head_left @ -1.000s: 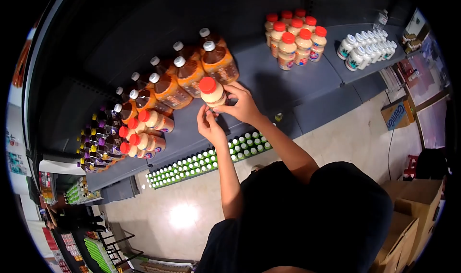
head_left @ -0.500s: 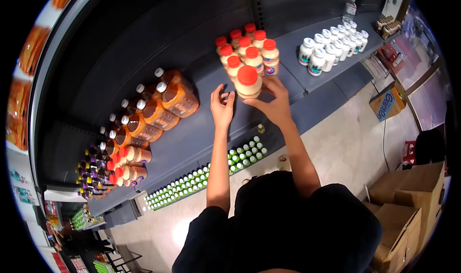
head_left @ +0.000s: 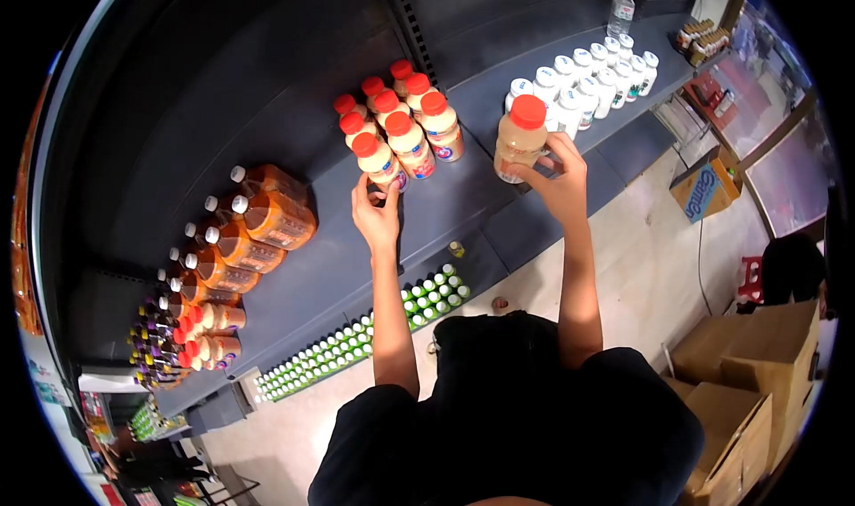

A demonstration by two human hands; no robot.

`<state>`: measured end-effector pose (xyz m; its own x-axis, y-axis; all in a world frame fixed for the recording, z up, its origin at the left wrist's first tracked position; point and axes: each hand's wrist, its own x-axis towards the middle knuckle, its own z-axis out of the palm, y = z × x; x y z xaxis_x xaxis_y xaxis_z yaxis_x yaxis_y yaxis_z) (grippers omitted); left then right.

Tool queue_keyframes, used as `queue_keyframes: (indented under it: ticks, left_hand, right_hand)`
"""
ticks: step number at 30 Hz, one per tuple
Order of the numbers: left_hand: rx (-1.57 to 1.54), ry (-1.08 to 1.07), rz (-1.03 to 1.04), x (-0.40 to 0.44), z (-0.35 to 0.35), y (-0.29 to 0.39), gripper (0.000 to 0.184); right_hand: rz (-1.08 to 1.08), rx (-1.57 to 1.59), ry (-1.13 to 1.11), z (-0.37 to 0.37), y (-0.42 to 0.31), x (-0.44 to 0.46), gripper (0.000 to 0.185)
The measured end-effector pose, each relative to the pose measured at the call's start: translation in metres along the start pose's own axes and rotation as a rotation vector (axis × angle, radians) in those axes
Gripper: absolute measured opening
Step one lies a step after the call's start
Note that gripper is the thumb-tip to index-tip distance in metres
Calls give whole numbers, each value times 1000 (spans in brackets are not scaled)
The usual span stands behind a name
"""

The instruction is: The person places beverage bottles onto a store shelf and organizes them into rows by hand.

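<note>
My right hand (head_left: 559, 178) is closed around a red-capped drink bottle (head_left: 521, 141) with a pale, cream-coloured body. It holds the bottle above the front of the dark shelf (head_left: 476, 203), just before the white bottles. My left hand (head_left: 378, 214) has its thumb and fingers around the lower part of a similar red-capped bottle (head_left: 375, 159), at the front left of a group. Behind that one, several more red-capped bottles (head_left: 412, 146) stand upright in close rows. Part of the gripped bottle's base is hidden by my left fingers.
White bottles (head_left: 567, 112) stand in rows on the right, near a clear water bottle (head_left: 622, 12). Large orange-drink bottles (head_left: 280, 221) stand on the left. Green bottles with white caps (head_left: 426, 299) line a lower level. Cardboard boxes (head_left: 748, 363) sit on the floor at right.
My right hand has carried its bottle rightward, away from the red-capped group. My left hand, previously apart from the bottles, now grips the front one. The camera view has shifted.
</note>
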<state>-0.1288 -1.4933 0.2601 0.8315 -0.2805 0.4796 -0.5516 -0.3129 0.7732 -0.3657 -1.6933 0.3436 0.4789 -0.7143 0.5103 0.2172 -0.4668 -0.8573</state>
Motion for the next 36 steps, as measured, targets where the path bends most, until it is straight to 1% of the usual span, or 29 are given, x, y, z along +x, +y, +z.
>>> queue_keyframes:
  ticks: [4,9,12,13,16,17,18,20,21,22,24,25,27,28,30,31,34,36]
  left_hand:
    - [50,36,-9,-4,4,4,57]
    - [5,30,5,-3,4,3,57]
    - [-104,-10,-100,1,5,-5,57]
    - [-204,21,-87,1,6,-7,55]
    - [-308,226,-95,-8,-2,2,51]
    - [-318,222,-91,-14,-9,9,47]
    - [-393,204,-85,-20,-14,10,45]
    - [-505,100,17,-27,-26,21,49]
    - [-532,45,40,-29,-32,29,56]
    - [-514,29,66,-32,-37,30,59]
    - [-427,25,20,-36,-40,22,58]
    - [-349,40,2,-39,-45,20,57]
    - [-194,77,-23,-36,-57,23,55]
    - [-139,62,-33,-32,-63,26,53]
    - [-25,35,-57,-27,-75,36,48]
    - [-62,53,-107,-23,-76,38,47]
    - [-148,30,-101,-8,-77,31,49]
    - [-184,-7,-85,1,-80,27,49]
  right_hand:
    - [55,41,-28,0,17,3,54]
    - [113,145,-97,10,26,6,52]
    - [135,137,-177,27,17,11,52]
    - [154,135,-216,35,16,11,55]
    - [153,216,-298,65,10,6,57]
    - [134,227,-346,76,13,5,59]
    - [123,234,-407,82,2,6,51]
    - [107,231,-474,108,13,-1,50]
    - [65,305,-493,124,17,-7,51]
    - [61,300,-502,138,20,-14,52]
    - [88,269,-561,159,23,-27,52]
    - [66,257,-589,169,24,-31,52]
    - [121,300,-596,184,28,-39,54]
    - [162,350,-598,192,32,-43,54]
    - [176,399,-543,206,37,-48,53]
    - [184,421,-516,212,38,-50,53]
    - [241,450,-410,232,41,-55,50]
    - [198,457,-383,240,45,-56,47]
